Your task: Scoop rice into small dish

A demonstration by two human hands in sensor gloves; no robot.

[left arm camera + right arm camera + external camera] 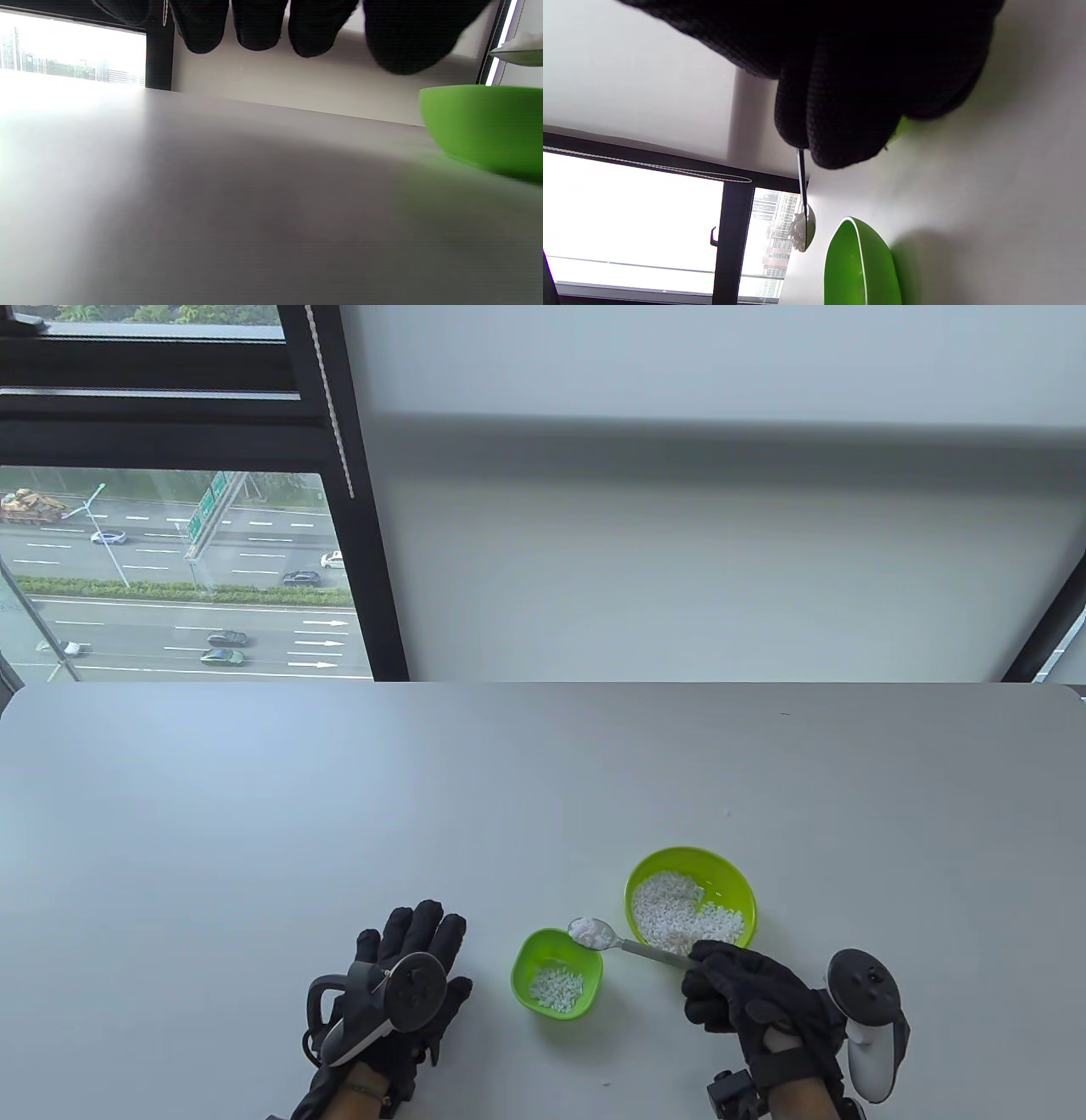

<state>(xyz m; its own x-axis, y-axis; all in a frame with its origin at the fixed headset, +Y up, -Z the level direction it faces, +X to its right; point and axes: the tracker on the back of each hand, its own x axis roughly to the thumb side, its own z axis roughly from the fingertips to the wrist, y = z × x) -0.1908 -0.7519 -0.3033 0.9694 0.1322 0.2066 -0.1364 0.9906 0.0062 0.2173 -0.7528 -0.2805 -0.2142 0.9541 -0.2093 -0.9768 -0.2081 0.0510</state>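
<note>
Rice fills the bowl of a spoon (594,933) that the right hand (751,1001) pinches by the handle, fingers bunched together around the metal. The loaded spoon end sits over the far right rim of the small dish (556,974), a green dish near the front of the table (339,814) with a low pile of rice (557,987) in it. Just right and farther back stands the large green bowl (691,899), holding a wide bed of white rice (674,912). In the right wrist view the spoon (802,216) hangs edge-on below the gloved fingers (840,127), heaped grains showing beside the dish rim (857,262). The left hand (399,984) lies flat on the table left of the small dish, fingers spread and holding nothing; in the left wrist view its fingertips (254,25) hang above the tabletop, apart from the dish (488,123) at the right.
</note>
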